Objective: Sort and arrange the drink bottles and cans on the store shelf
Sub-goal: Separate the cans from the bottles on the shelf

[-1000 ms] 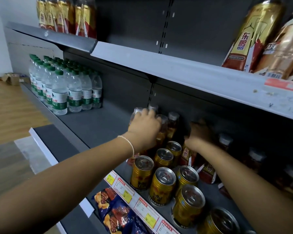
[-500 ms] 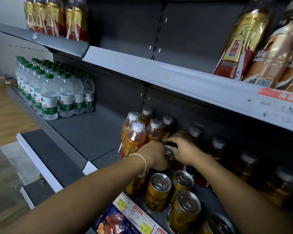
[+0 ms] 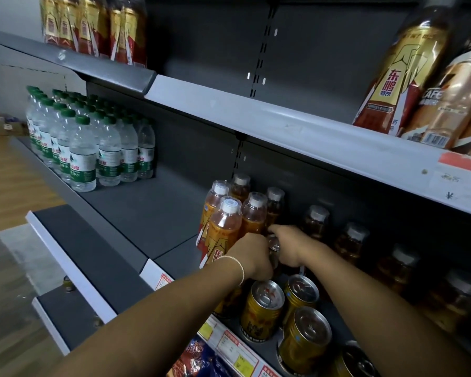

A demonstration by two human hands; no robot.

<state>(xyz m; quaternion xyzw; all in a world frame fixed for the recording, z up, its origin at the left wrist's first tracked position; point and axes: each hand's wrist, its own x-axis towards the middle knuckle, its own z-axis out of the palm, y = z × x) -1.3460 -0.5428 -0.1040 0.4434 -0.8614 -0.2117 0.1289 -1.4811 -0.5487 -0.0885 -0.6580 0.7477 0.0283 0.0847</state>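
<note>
Right now the left hand (image 3: 252, 254) curls round a can (image 3: 274, 250), held just behind the front cans (image 3: 261, 304) and beside the orange bottles (image 3: 227, 224). The right hand (image 3: 292, 246) meets that can from the other side; whether it grips, I cannot tell. Bare shelf (image 3: 152, 213) lies open between the orange bottles and the water bottles (image 3: 85, 159). The front cans stand close to the price-tag edge (image 3: 230, 345).
</note>
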